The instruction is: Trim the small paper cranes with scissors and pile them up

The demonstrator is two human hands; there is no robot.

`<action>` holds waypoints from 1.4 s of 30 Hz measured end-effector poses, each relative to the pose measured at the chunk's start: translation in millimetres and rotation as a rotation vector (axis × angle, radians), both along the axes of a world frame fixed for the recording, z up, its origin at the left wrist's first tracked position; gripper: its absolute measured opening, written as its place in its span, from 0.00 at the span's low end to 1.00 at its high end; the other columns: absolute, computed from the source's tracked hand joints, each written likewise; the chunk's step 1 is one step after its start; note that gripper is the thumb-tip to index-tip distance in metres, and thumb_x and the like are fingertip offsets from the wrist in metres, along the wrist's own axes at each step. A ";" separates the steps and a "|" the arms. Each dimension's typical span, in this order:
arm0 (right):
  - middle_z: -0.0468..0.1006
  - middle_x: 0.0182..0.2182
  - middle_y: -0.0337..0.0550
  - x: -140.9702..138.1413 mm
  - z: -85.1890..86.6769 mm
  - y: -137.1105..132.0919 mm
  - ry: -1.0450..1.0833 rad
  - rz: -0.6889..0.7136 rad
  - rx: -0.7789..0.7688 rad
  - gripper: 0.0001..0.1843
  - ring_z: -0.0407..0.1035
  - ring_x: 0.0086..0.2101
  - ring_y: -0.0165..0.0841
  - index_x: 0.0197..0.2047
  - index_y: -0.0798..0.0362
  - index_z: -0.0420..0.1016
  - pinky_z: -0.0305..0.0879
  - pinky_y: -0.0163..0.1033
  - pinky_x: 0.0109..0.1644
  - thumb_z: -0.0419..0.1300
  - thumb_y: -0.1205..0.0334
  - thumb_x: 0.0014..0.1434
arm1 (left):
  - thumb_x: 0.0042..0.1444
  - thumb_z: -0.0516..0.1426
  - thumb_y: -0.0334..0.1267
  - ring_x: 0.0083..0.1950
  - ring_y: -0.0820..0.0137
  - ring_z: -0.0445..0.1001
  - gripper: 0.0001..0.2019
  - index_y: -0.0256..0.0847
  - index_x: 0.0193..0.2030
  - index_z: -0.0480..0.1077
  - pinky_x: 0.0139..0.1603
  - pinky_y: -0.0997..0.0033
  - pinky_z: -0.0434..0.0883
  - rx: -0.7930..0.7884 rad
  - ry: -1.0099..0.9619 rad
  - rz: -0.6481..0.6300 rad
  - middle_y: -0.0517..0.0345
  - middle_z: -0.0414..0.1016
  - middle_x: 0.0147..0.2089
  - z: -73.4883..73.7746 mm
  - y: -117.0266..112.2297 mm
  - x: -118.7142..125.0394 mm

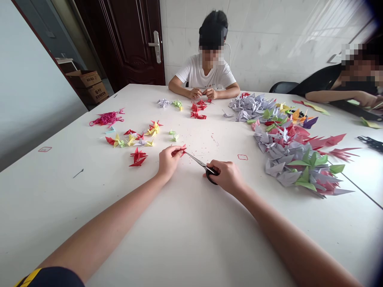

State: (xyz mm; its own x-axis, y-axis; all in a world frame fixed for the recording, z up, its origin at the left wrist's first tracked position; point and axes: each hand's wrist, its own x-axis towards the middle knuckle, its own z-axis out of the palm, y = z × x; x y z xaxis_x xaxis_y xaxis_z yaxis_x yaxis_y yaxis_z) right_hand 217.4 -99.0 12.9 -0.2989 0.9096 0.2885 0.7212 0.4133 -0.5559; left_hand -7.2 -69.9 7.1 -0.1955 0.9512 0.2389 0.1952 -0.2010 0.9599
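Red folded paper [180,151] pinched between the fingertips of my left hand [170,160] near mid-table, blade tips of black-handled scissors [204,166] just beside it, their handles gripped closed-fingered in my right hand [226,176], heaped paper cranes [291,153] to the right on the white table [60,207].

A dark wooden door [128,40] with a metal lever handle [155,47] is set in a white-tiled wall [257,44], and two cardboard boxes [87,85] are stacked to its left.
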 end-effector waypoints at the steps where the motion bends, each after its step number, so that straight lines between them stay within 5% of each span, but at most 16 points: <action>1: 0.74 0.21 0.36 -1.1 0.9 -1.0 0.003 0.000 -0.009 0.05 0.60 0.20 0.28 0.31 0.48 0.74 0.51 0.33 0.25 0.60 0.57 0.51 | 0.53 0.60 0.34 0.40 0.66 0.80 0.08 0.37 0.39 0.79 0.47 0.65 0.76 -0.018 -0.004 0.006 0.50 0.82 0.40 -0.1 0.6 -0.4; 14: 0.69 0.18 0.34 2.7 -7.4 5.3 0.208 -0.082 -0.036 0.09 0.61 0.21 0.29 0.31 0.50 0.73 0.54 0.33 0.24 0.63 0.54 0.51 | 0.51 0.62 0.36 0.37 0.68 0.78 0.08 0.37 0.38 0.79 0.44 0.66 0.73 -0.096 -0.049 0.031 0.52 0.81 0.37 4.1 -1.0 -2.9; 42: 0.70 0.20 0.34 3.3 -3.2 4.8 0.000 0.010 -0.028 0.08 0.60 0.21 0.28 0.32 0.48 0.75 0.51 0.33 0.26 0.64 0.54 0.48 | 0.52 0.60 0.32 0.41 0.66 0.80 0.07 0.37 0.36 0.79 0.49 0.64 0.77 -0.019 -0.099 -0.011 0.52 0.81 0.38 0.4 0.1 -0.6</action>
